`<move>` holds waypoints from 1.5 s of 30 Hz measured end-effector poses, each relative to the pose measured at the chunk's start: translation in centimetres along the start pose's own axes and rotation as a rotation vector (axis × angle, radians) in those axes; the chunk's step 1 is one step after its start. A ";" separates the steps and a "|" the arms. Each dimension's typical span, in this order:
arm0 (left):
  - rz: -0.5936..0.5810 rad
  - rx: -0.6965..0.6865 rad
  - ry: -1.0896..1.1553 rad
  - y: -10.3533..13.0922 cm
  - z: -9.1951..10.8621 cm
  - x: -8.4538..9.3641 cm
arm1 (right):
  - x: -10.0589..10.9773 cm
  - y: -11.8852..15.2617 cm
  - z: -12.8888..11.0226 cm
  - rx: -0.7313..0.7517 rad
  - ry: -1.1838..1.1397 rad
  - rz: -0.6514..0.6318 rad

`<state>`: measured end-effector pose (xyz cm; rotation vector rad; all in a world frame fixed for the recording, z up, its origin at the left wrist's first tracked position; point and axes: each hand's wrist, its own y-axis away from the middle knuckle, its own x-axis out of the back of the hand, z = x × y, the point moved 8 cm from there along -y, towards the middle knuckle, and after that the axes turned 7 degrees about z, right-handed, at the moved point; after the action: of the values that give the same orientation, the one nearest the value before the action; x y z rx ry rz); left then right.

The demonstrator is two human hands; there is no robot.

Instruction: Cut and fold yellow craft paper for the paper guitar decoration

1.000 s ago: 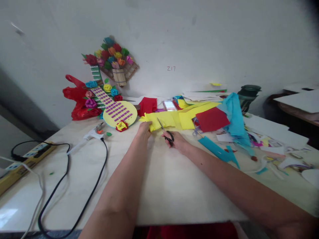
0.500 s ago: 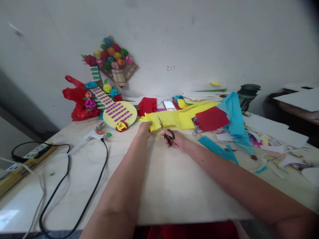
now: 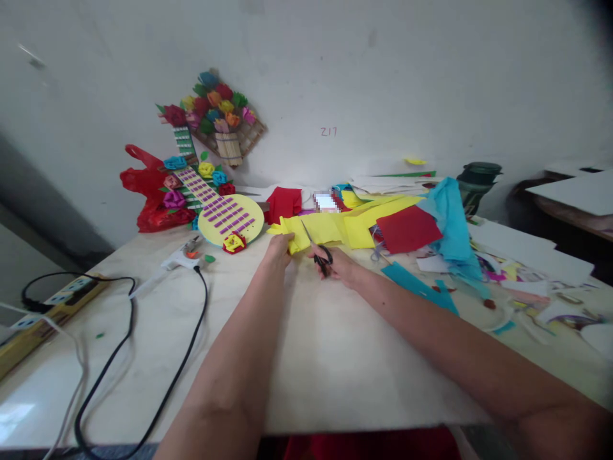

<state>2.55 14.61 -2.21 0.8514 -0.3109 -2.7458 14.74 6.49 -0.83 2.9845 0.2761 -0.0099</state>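
Scissors (image 3: 323,257) lie gripped in your right hand (image 3: 336,264), blades over the yellow paper (image 3: 323,228) on the desk (image 3: 330,358); your left hand (image 3: 280,248) pinches its left end, apparently to steady it for the blades.

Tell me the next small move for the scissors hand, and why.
Probably close the scissors gently: the right hand has their blades at the yellow paper, and the left hand grips it just beside them.

Scissors (image 3: 313,244), glue gun (image 3: 180,258) and bottle (image 3: 475,186) number one each.
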 end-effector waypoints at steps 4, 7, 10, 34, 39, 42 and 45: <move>0.016 -0.006 0.007 -0.1 0.0 0.1 | -0.1 0.0 0.0 0.003 -0.013 0.027; 0.022 -0.004 0.013 -0.2 0.0 0.2 | -0.1 -0.1 0.2 0.012 -0.021 0.051; 0.011 -0.004 0.019 -0.2 0.0 0.1 | 0.0 -0.4 0.4 0.033 -0.036 0.064; 0.045 0.017 0.025 0.8 0.2 0.1 | 0.0 -0.1 0.4 0.008 -0.115 0.056; 0.035 0.026 0.016 0.9 0.1 -0.1 | -0.1 -0.2 0.0 0.013 -0.095 0.007; 0.036 0.026 0.003 0.9 0.0 -0.2 | 0.0 -0.4 0.1 0.004 -0.057 0.003; 0.017 0.024 0.011 1.1 0.0 -0.4 | 0.1 -0.8 0.3 -0.014 -0.042 0.014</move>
<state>3.11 13.73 -1.71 0.8655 -0.3473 -2.7264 14.67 7.22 -1.20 2.9681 0.2496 -0.0694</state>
